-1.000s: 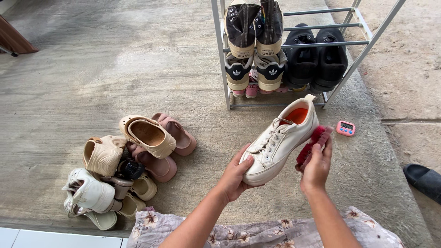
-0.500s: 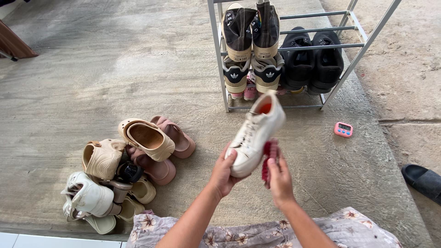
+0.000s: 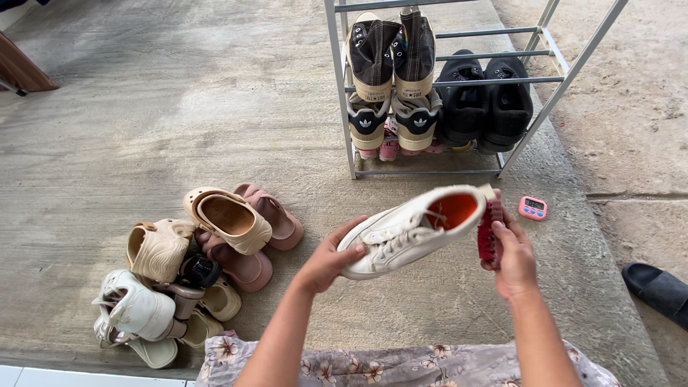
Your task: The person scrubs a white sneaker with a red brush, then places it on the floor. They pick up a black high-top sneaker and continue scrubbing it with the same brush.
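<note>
The left hand (image 3: 331,256) grips the toe end of a white sneaker (image 3: 408,231), thumb on top at the toe and fingers curled beneath the sole, where they are hidden. The shoe is held in the air above the concrete floor (image 3: 179,107), lying nearly level with its laces up and its orange lining showing at the heel opening. The right hand (image 3: 514,256) is closed around a red brush (image 3: 489,229), whose bristles press against the sneaker's heel; most of the brush handle is covered by the fingers, so its shape is hard to make out.

Just beyond the right hand, a small pink timer (image 3: 532,208) lies on the floor. Farther back stands a metal shoe rack (image 3: 344,93), its top cut off by the frame, holding dark high-top shoes (image 3: 393,50), a pair of dark and tan sneakers (image 3: 390,118) and black shoes (image 3: 487,97); small pink shoes on the lowest rail are mostly hidden.

To the left lies a pile of sandals and clogs (image 3: 208,258) with a white shoe at its near edge. A dark slipper (image 3: 656,287) is cut off at the right border. A floral garment (image 3: 401,365) fills the bottom edge.
</note>
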